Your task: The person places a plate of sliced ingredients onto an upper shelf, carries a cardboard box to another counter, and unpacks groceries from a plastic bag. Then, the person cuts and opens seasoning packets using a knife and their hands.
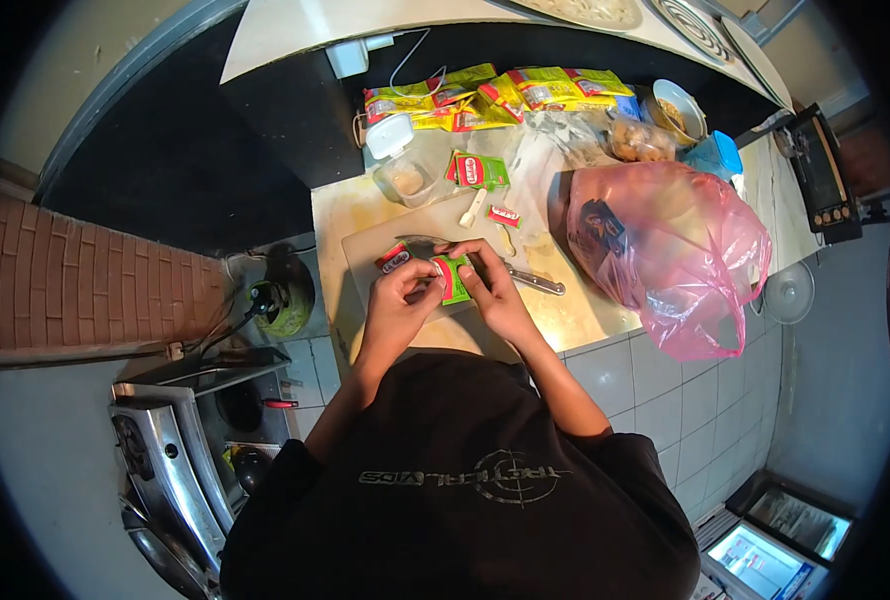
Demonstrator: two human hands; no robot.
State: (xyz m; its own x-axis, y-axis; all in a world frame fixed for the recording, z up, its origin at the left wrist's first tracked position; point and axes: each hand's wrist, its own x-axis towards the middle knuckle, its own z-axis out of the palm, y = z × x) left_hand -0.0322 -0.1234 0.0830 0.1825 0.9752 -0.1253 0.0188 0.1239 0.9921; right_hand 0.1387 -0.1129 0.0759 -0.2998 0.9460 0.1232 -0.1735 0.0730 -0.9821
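Observation:
Between my two hands is a small green and red seasoning sachet (453, 281), held above the cutting board (375, 243). My left hand (405, 296) pinches its left side, and my right hand (490, 290) grips its right side. On the board, just left of my fingers, lies a dark and red packet piece (395, 257). A knife (535, 281) rests beyond my right hand, its handle pointing right and part of its blade hidden behind my fingers. Farther back are a pale plastic spoon (473, 208) and a torn red scrap (504, 216).
A pink plastic bag (665, 250) bulges on the counter's right side. Yellow packets (525, 92) line the back, near a bowl (678, 108). More green sachets (479, 170) lie beside an open clear container (405, 178). A stove (165, 470) stands lower left.

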